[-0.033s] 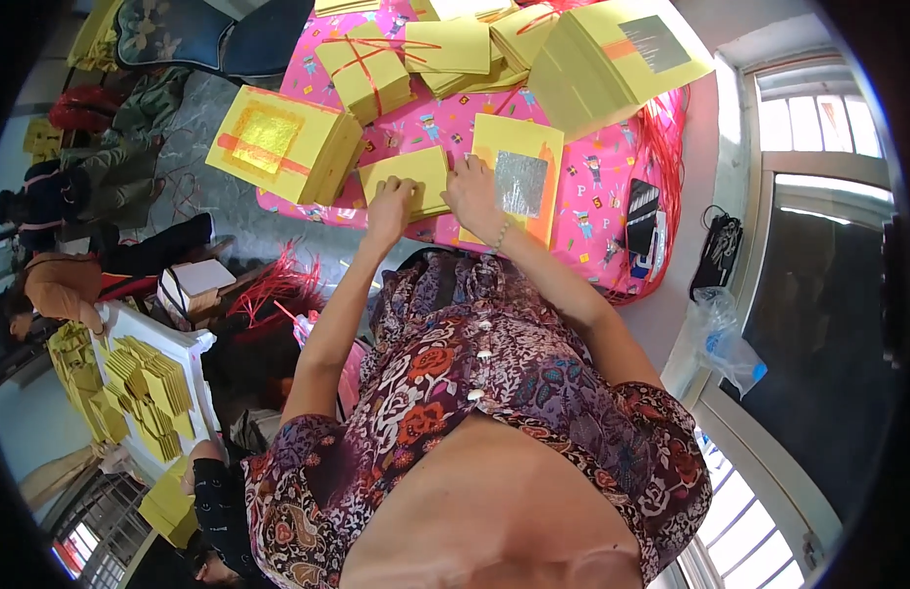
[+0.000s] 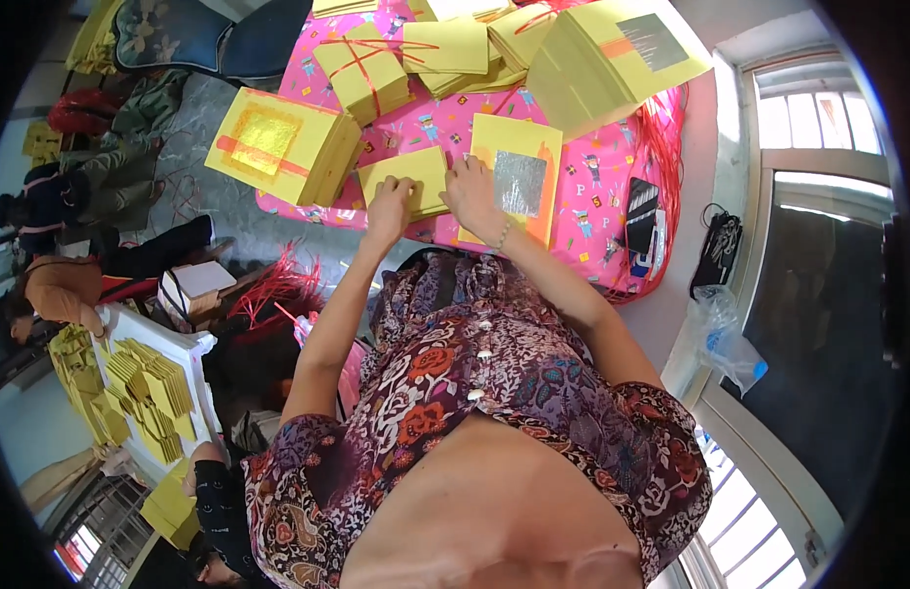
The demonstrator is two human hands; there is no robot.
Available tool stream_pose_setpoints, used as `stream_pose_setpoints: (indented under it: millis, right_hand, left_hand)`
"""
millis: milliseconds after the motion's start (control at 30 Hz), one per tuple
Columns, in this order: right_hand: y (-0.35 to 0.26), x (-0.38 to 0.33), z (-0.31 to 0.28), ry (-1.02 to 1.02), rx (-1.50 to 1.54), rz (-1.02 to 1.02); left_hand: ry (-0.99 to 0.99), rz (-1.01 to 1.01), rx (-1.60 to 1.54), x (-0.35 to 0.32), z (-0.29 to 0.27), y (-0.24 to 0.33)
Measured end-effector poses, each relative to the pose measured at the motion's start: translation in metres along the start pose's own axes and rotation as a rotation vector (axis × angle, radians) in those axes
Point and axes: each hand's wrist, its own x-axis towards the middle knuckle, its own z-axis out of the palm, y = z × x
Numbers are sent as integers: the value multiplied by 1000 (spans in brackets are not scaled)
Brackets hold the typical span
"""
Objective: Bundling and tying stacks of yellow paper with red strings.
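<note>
A low stack of yellow paper (image 2: 423, 171) lies flat at the near edge of the pink-covered table. My left hand (image 2: 390, 209) rests on its left part with the fingers curled over the sheets. My right hand (image 2: 471, 196), with a bracelet at the wrist, grips the right edge of the same stack. Just right of that hand lies a yellow sheet with a silver square (image 2: 520, 184) and an orange border. To the left stands a tall block of yellow sheets (image 2: 322, 162), topped by a gold square. The undersides of my fingers are hidden.
Bundles tied with red string (image 2: 364, 74) and a big yellow stack (image 2: 582, 83) fill the far side. Red strands (image 2: 661, 137) hang at the table's right edge near a dark phone-like object (image 2: 642, 211). Left, people work by a white table (image 2: 194, 368) with yellow paper.
</note>
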Motion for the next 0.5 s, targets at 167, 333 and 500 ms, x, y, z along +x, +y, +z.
stream_pose_setpoints:
  millis: [167,333,500]
  right_hand:
    - [19,-21,-30,143,370,4]
    - [64,-66,-60,-1,471,32]
    - [79,-104,-74,-186,443,-35]
  left_hand:
    - [21,-43,23,5,-4,23]
    - [55,-73,69,2,11,19]
    - [59,-75,12,4,-2,20]
